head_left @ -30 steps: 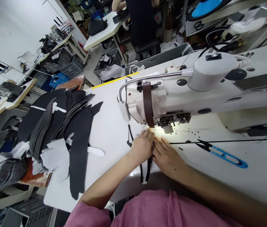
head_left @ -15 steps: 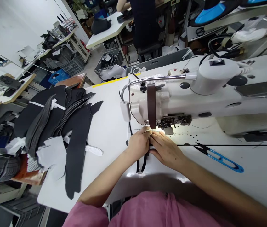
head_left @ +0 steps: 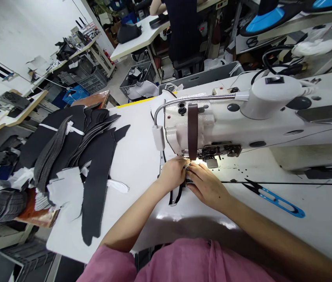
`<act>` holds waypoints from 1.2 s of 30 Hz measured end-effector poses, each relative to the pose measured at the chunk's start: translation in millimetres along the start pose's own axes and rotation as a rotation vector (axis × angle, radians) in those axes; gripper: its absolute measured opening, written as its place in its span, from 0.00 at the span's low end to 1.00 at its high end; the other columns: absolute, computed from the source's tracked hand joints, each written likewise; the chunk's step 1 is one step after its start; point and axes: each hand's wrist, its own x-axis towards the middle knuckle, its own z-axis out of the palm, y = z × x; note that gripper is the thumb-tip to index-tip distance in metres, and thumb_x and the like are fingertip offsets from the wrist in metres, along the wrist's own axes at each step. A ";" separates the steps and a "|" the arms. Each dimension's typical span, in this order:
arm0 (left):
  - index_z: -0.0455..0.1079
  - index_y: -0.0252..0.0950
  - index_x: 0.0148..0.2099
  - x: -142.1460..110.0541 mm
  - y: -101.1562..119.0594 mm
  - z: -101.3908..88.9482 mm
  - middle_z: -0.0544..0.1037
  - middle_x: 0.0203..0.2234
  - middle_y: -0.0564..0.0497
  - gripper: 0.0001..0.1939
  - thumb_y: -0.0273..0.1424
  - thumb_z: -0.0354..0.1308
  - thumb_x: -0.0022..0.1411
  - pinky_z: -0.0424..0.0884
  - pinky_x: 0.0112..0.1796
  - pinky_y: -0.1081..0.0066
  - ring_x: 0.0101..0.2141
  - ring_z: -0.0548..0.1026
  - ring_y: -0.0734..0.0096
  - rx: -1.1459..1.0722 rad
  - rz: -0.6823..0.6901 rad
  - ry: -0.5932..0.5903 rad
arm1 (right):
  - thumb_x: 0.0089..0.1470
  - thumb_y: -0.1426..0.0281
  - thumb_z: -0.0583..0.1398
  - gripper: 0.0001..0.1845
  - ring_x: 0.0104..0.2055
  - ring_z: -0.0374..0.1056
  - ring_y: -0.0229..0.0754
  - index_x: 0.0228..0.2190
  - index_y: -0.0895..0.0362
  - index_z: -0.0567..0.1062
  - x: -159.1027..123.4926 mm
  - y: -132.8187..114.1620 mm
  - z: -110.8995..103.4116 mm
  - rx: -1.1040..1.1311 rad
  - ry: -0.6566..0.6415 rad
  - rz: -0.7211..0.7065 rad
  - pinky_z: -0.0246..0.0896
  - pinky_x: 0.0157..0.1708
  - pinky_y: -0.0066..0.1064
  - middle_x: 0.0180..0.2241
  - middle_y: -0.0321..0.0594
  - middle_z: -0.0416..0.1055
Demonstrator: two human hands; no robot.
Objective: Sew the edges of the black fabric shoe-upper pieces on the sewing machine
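Observation:
A white sewing machine (head_left: 180, 133) stands before me, its lit needle area partly covered by a brown strap (head_left: 192, 131). Close below the needle, my left hand (head_left: 172, 174) is closed, pinching a black fabric strip (head_left: 178, 195) with a pale edge. My right hand (head_left: 205, 183) presses its fingers together on the same work from the right, thumb tucked toward the strip. Between the hands most of the strip is hidden; its narrow loose end hangs toward me. Blue thread snips (head_left: 282, 201) lie on the table right of my right hand.
Stacked black fabric pieces (head_left: 98, 188) and white scraps (head_left: 66, 192) cover the left side of the table (head_left: 136, 156). A gooseneck lamp (head_left: 158, 137) reaches down left of the machine head. Behind are grey crates (head_left: 195, 79) and a seated person (head_left: 183, 31).
The strip's loose end has drawn up toward the machine, away from me. Both hands keep nearly the same place by the needle. The whole view has shifted slightly.

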 end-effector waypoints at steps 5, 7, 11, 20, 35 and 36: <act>0.69 0.35 0.35 3.6 0.1 -2.5 0.75 0.32 0.48 0.11 0.20 0.47 0.56 0.67 0.37 0.71 0.35 0.72 0.68 -0.021 -0.016 0.010 | 0.57 0.71 0.54 0.14 0.50 0.60 0.52 0.45 0.63 0.67 0.2 -0.9 0.9 -0.012 0.002 -0.002 0.59 0.48 0.48 0.46 0.50 0.65; 0.70 0.35 0.35 4.7 0.1 -3.2 0.75 0.31 0.49 0.11 0.20 0.47 0.57 0.67 0.37 0.71 0.35 0.72 0.68 -0.013 -0.014 -0.001 | 0.57 0.71 0.55 0.13 0.49 0.61 0.52 0.44 0.62 0.68 -0.2 -3.3 0.0 -0.022 0.013 -0.010 0.59 0.47 0.47 0.46 0.50 0.65; 0.71 0.36 0.35 2.8 -3.4 0.1 0.75 0.31 0.49 0.10 0.24 0.48 0.57 0.69 0.37 0.70 0.35 0.73 0.66 0.026 -0.052 0.019 | 0.59 0.70 0.53 0.09 0.41 0.64 0.46 0.39 0.59 0.70 -1.8 -1.2 -11.0 -0.085 0.093 0.041 0.60 0.43 0.41 0.39 0.46 0.69; 0.74 0.39 0.40 7.3 -16.6 5.7 0.74 0.38 0.50 0.15 0.23 0.51 0.52 0.71 0.36 0.70 0.35 0.74 0.67 0.060 -0.185 0.100 | 0.58 0.69 0.52 0.11 0.42 0.65 0.50 0.40 0.61 0.69 -15.5 47.2 -53.8 -0.420 0.149 0.220 0.57 0.49 0.47 0.36 0.48 0.70; 0.73 0.36 0.38 12.7 -26.1 -28.8 0.75 0.32 0.46 0.11 0.23 0.50 0.59 0.68 0.31 0.71 0.34 0.74 0.65 0.313 0.178 -0.177 | 0.53 0.83 0.50 0.14 0.42 0.67 0.45 0.34 0.62 0.73 32.6 -2.3 15.9 -0.306 0.042 -0.081 0.64 0.46 0.36 0.35 0.46 0.71; 0.72 0.35 0.38 10.3 -19.9 -26.6 0.74 0.32 0.45 0.11 0.22 0.49 0.59 0.68 0.31 0.71 0.33 0.75 0.65 0.337 0.166 -0.179 | 0.52 0.83 0.50 0.14 0.43 0.67 0.44 0.34 0.62 0.73 28.8 3.3 9.3 -0.291 0.021 -0.116 0.64 0.46 0.36 0.36 0.46 0.71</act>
